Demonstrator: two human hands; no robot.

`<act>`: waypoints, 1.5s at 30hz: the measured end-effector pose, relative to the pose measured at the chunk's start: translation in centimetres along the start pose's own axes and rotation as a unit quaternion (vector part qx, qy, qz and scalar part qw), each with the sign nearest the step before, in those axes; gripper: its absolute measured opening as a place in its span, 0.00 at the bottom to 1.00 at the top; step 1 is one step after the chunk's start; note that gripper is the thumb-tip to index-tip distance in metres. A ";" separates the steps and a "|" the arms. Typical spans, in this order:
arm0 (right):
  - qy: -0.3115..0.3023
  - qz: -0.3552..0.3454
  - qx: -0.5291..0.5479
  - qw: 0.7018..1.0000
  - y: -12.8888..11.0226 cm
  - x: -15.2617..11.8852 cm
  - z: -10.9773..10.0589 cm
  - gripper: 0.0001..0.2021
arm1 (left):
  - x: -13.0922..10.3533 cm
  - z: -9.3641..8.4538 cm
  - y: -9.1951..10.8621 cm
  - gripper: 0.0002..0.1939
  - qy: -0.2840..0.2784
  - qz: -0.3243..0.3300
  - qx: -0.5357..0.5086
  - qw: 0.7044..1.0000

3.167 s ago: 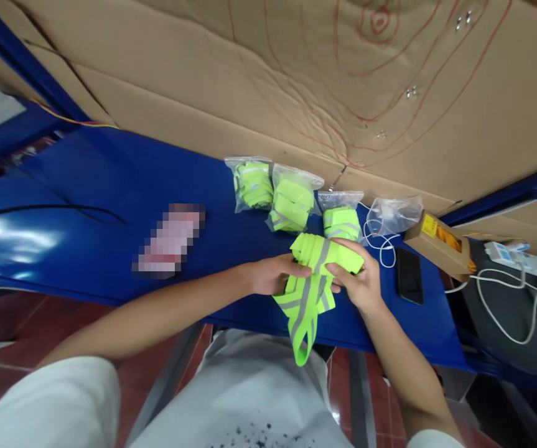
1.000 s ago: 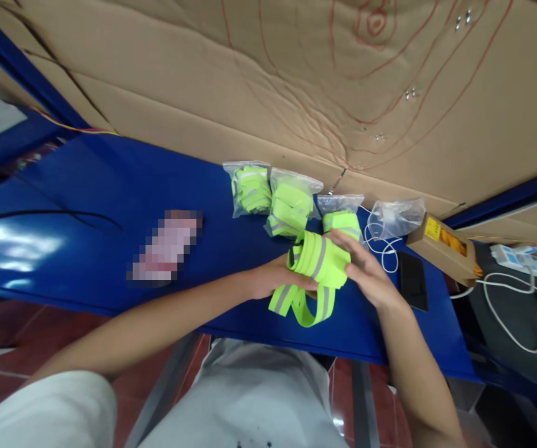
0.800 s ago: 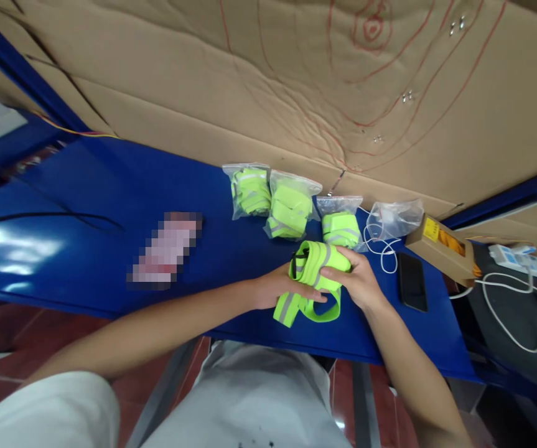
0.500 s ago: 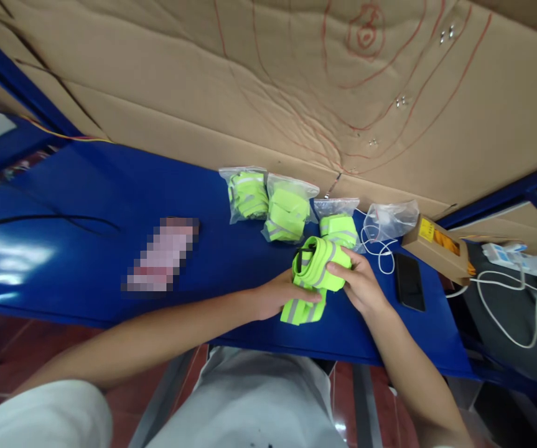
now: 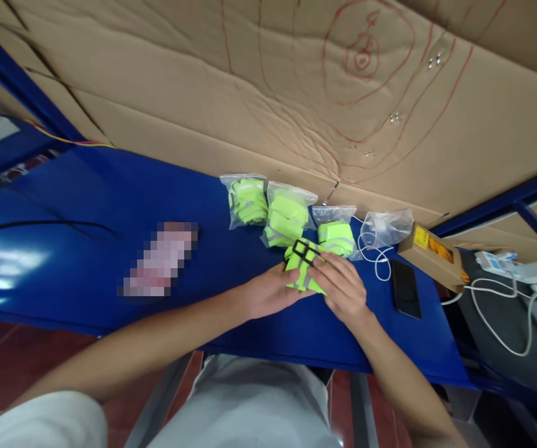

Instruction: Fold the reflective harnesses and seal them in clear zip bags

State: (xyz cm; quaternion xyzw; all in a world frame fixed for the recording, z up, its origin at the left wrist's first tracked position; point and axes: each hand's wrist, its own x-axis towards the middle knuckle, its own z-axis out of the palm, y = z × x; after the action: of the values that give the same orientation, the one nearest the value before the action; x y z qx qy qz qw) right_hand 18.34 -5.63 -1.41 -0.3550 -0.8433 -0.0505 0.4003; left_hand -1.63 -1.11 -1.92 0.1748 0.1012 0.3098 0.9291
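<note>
Between my two hands is a folded neon-yellow reflective strap (image 5: 302, 279) with grey stripes and a black buckle (image 5: 303, 250) on top. My left hand (image 5: 272, 290) grips it from the left, thumb on the near face. From the right, my right hand (image 5: 343, 287) closes over it, fingers lying across its top near the buckle. Part of the bundle is hidden under my fingers. Just behind it stand three clear zip bags of the same neon material: a left bag (image 5: 248, 202), a middle bag (image 5: 285, 214) and a right bag (image 5: 336, 236).
A crumpled clear bag (image 5: 386, 229), a white cable (image 5: 380, 264), a black phone (image 5: 406, 289) and a small cardboard box (image 5: 431, 256) lie to the right. At left is a blurred-out pinkish item (image 5: 162, 258) on the blue table (image 5: 109, 205). A cardboard panel (image 5: 165, 81) rises behind.
The neon strap has been folded together and turned, so its black buckle now faces up. My right hand has moved from its right side to over its top.
</note>
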 end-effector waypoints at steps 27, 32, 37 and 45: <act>-0.043 0.489 -0.347 0.799 12.5 0.5 -5.0 0.18 | 1.4 -0.6 2.2 0.30 0.149 0.099 0.151 0.972; -0.025 0.442 -0.288 0.849 8.9 0.9 -3.3 0.16 | 1.4 -0.6 2.8 0.33 0.136 0.101 0.151 0.974; 0.041 0.376 -0.078 0.923 2.6 2.9 -0.2 0.15 | 1.0 0.2 2.4 0.26 0.112 0.107 0.170 0.973; 0.005 0.338 0.107 0.935 1.5 2.2 -0.3 0.26 | 0.6 0.3 1.6 0.33 0.150 0.069 0.208 0.964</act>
State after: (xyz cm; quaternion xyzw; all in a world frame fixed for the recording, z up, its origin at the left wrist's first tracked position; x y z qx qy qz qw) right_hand 18.59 -3.40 0.07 -0.5738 -0.6718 0.1763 0.4340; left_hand -1.94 0.36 -1.12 0.3218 0.2894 0.3680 0.8230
